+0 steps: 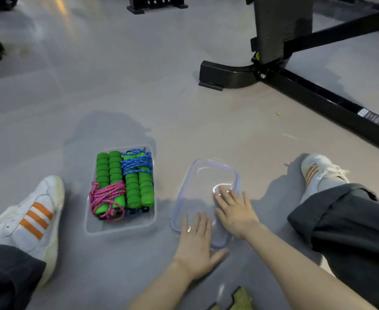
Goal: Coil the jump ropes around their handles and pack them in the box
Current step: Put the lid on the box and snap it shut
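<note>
Head view. The person is sitting on the grey floor, legs spread, with a white shoe with orange stripes out on either side.

- The clear plastic box is sitting open on the floor just beside the left shoe. Both jump ropes are lying inside it, side by side:
  - the pink rope is coiled round its green foam handles toward the box's near end;
  - the blue rope is coiled round its pair toward the far end.
- The clear lid, with a bluish seal round its rim, is lying flat on the floor just right of the box, apart from it.
- The left hand is resting palm down with fingers straight on the lid's near left edge and the thumb spread onto the floor. It is gripping nothing.
- The right hand is lying flat and open on the lid's near right part, with its fingers reaching toward the middle.
- A black equipment frame is standing well off at the far right.

Judgement: the packing looks done and closing is the step in hand.
- The lid is lying flush, so one long edge probably needs tipping or sliding up for the fingertips to get under the rim.
- The lid's long sides should then be squared to the box.
- The loose pink loops near the box's near wall need watching, as any strand over the rim would stop the seal seating.
- The corners should be pressed down evenly.
</note>
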`<action>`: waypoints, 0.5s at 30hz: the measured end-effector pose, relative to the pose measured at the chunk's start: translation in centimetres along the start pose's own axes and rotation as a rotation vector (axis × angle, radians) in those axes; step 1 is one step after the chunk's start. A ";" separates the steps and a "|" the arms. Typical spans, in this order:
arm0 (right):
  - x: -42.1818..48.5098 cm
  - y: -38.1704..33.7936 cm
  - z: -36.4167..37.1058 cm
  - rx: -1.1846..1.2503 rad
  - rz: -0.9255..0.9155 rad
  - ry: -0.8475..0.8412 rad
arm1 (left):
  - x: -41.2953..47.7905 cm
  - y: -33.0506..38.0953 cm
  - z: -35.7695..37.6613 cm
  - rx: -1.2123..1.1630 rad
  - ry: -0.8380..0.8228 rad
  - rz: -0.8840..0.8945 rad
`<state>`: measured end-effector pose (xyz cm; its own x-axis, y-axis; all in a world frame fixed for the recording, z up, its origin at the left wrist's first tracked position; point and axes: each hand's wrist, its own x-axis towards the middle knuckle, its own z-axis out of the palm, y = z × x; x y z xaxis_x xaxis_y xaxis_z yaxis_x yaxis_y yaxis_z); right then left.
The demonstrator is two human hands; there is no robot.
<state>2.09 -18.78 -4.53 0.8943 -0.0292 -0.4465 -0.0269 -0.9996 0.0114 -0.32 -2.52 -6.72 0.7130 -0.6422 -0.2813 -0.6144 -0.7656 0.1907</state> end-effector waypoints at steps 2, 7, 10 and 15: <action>-0.2 0.3 0.7 -0.034 0.056 0.034 | 1.5 0.5 -0.9 0.037 -0.029 -0.114; -0.2 0.5 1.5 0.018 0.111 0.212 | 3.9 2.0 0.8 -0.104 -0.025 -0.275; 1.4 1.5 -0.2 0.143 0.082 0.293 | 4.4 2.0 2.1 -0.141 0.002 -0.247; 5.2 4.0 -2.9 0.428 0.283 0.272 | 5.3 -3.3 -0.4 0.029 -0.048 -0.045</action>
<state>7.95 -22.92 -4.21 0.9073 -0.3508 -0.2320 -0.4089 -0.8648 -0.2915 5.67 -3.42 -8.47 0.7233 -0.6042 -0.3343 -0.5921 -0.7918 0.1500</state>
